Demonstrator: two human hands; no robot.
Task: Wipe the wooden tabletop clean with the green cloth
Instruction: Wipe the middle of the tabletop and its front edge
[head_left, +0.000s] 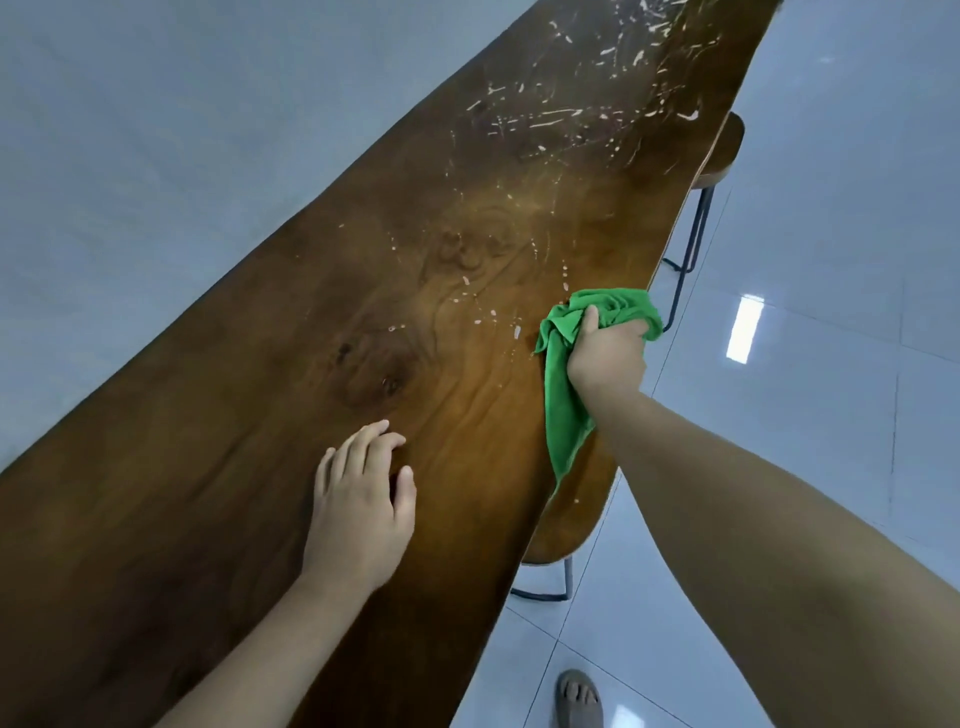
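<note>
Sandaled foot (579, 699) on the floor (831, 312) at the bottom. A stool (563, 535) sits tucked under the table (208, 493). L hand (358, 499) rests on the wood, fingers loose, holding nothing. Further up, R hand (605, 358) is fisted tight round the bunched cloth (563, 415), right by the table's right edge, w/ a tail trailing back. Beyond that, white smears (550, 122) all over the far end, plus a 2nd stool (722, 150).

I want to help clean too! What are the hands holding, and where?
The right hand grips the green cloth by its bunched top. The left hand holds nothing.
</note>
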